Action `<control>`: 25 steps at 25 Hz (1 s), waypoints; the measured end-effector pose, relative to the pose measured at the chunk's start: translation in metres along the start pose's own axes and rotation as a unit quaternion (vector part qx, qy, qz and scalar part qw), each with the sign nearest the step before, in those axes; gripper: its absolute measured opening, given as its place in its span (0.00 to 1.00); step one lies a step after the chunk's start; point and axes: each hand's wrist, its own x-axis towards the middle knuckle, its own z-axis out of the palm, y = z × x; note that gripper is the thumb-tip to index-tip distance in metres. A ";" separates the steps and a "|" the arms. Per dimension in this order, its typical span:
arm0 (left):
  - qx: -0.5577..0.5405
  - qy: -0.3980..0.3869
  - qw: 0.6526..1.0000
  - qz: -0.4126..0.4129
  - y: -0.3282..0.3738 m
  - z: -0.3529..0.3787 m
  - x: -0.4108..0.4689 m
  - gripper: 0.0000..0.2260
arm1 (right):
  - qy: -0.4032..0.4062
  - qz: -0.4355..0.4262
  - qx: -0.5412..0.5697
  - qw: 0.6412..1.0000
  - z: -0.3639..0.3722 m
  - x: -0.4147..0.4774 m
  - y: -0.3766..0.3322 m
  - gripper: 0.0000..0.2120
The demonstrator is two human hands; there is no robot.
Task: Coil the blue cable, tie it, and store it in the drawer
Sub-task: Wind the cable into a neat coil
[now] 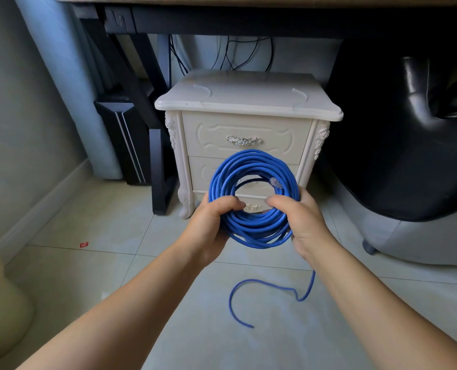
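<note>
Tiled floor [94, 265] before white nightstand [246, 102], both drawers closed: left hand [211, 225] and right hand [302, 222], fingers curled, grasp coiled blue cable [251, 166]; loose tail lies on floor

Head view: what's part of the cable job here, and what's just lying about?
Job: blue cable, coil gripped by left hand and right hand, loose tail on the floor; white nightstand, drawers shut.
Lying about: red scrap on the tiles; black chair; black wires behind the nightstand; pale bag at left.
</note>
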 end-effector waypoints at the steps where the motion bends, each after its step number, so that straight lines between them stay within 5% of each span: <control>1: 0.056 -0.013 0.998 -0.016 0.003 -0.002 -0.001 0.16 | 0.019 -0.004 0.001 1.000 -0.001 0.000 0.000 0.16; 4: 0.220 -0.033 0.975 -0.026 0.009 -0.009 0.000 0.29 | 0.052 -0.050 -0.032 0.997 -0.004 0.002 -0.010 0.17; 7: 0.341 -0.021 0.938 0.058 0.015 -0.009 -0.001 0.46 | 0.040 -0.097 -0.143 0.984 -0.007 -0.002 -0.016 0.15; 13: 0.630 -0.082 0.733 0.243 0.011 -0.005 -0.002 0.45 | -0.068 -0.209 -0.438 0.872 0.001 -0.016 -0.016 0.28; 15: 0.668 -0.080 0.701 0.237 0.008 -0.005 0.000 0.45 | -0.097 -0.245 -0.498 0.826 0.010 -0.023 -0.013 0.30; 19: 0.659 -0.042 0.719 0.218 0.009 -0.004 -0.001 0.29 | -0.099 -0.281 -0.490 0.819 0.013 -0.030 -0.014 0.30; 21: 0.626 -0.026 0.747 0.221 0.011 -0.003 -0.001 0.18 | -0.114 -0.251 -0.445 0.852 0.010 -0.030 -0.016 0.33; 25: 0.566 0.004 0.800 0.199 0.016 -0.004 -0.001 0.14 | -0.159 -0.161 -0.314 0.922 0.001 -0.027 -0.019 0.40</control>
